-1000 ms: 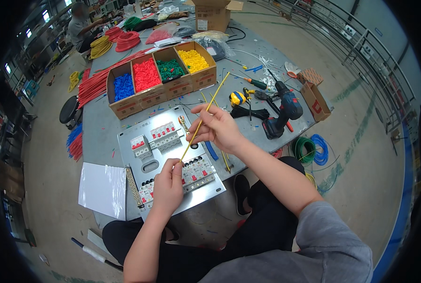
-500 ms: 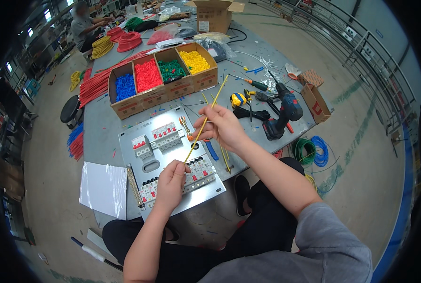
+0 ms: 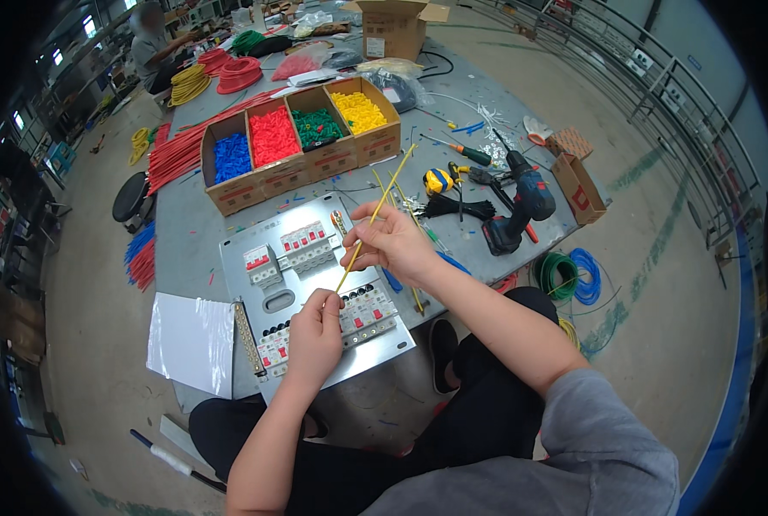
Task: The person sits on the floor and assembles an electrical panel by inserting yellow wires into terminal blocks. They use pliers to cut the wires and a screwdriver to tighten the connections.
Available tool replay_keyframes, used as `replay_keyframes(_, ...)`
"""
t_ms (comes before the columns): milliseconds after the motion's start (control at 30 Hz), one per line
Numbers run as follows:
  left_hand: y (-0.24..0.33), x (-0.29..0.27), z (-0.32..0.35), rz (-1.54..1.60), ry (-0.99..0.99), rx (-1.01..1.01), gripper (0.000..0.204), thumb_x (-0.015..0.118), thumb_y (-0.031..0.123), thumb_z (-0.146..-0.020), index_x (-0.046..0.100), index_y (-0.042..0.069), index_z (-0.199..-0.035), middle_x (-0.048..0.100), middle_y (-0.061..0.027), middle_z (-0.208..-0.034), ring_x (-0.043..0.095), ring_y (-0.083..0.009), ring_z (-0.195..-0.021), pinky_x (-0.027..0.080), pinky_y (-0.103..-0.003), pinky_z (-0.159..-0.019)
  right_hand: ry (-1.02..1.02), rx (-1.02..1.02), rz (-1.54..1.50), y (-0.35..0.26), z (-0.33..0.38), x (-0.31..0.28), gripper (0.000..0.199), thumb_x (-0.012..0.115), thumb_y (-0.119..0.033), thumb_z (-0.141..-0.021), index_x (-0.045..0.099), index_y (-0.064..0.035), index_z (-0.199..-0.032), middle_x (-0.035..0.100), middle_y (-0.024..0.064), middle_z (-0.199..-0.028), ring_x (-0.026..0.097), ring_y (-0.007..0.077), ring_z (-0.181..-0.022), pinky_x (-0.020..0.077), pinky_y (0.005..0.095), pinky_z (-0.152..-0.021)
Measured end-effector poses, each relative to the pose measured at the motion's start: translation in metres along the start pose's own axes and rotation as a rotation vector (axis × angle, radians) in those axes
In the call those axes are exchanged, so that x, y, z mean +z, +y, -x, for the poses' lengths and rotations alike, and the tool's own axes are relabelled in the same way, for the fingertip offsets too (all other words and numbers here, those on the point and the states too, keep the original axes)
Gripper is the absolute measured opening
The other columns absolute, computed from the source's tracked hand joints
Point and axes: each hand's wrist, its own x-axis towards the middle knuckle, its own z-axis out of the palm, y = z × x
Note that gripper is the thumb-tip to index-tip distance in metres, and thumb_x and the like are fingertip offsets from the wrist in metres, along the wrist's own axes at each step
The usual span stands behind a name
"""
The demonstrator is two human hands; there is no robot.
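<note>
On the grey counter (image 3: 186,232), the left hand (image 3: 313,331) has crept forward on the lower breaker row (image 3: 328,327) of the metal panel (image 3: 246,258), fingers curled at the yellow wire (image 3: 375,215) foot. The right hand (image 3: 394,242), a little nearer now, pinches that wire mid-length, its tip slanting toward the cardboard tray (image 3: 302,159).

Grey short-sleeve tee, black trousers, dark shoe, bare forearms, no gloves, no watch.

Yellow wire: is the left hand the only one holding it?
No. The right hand pinches the yellow wire partway along it, while the left hand meets its lower end at the breaker row.
</note>
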Motion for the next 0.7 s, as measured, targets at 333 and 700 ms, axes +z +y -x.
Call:
replay_keyframes(333, 0.012, -0.003, 0.0, -0.125, -0.008, -0.011, 0.018, 0.052, 0.015, -0.108, 0.062, 0.002, -0.1, 0.064, -0.0198, -0.066, 0.065, -0.0413, -0.059, 0.044, -0.047, -0.053, 0.031, -0.036, 0.062, 0.005, 0.002, 0.009, 0.027, 0.058, -0.008, -0.106, 0.046, -0.0029, -0.129, 0.071, 0.0195, -0.107, 0.077, 0.0344, -0.091, 0.0679, 0.0398, -0.076)
replay_keyframes(700, 0.011, -0.002, 0.001, -0.017, 0.006, -0.034, 0.026, 0.053, 0.023, -0.109, 0.063, 0.001, -0.097, 0.063, -0.011, -0.065, 0.064, -0.0224, -0.056, 0.044, -0.036, -0.055, 0.057, -0.009, 0.177, -0.014, 0.001, -0.001, 0.033, 0.046, -0.031, -0.113, 0.054, 0.0013, -0.113, 0.074, 0.0194, -0.094, 0.078, 0.0307, -0.086, 0.0663, 0.0355, -0.072)
